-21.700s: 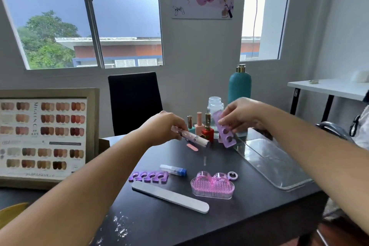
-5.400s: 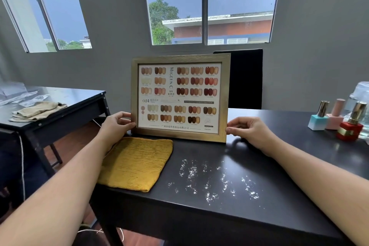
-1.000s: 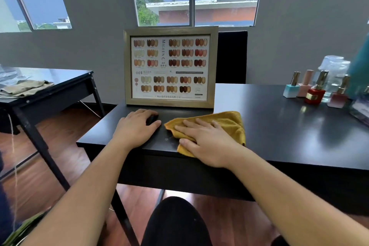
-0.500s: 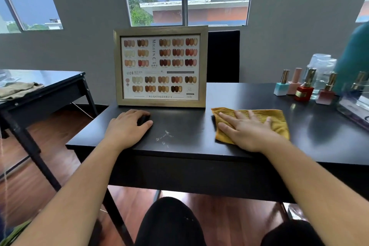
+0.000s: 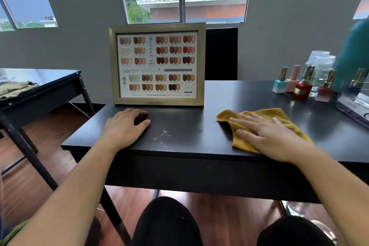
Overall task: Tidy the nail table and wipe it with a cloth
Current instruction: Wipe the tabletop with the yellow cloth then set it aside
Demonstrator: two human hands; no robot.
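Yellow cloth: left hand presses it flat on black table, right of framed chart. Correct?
No; head view shows the right hand pressing the yellow cloth flat on the black table, right of the framed chart; the left hand rests on bare table.

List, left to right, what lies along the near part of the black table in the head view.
left hand → white specks → yellow cloth, pressed flat under the right hand → clear tray at the right edge of the picture

Black chair (image 5: pixel 221 54), side table (image 5: pixel 54 78)
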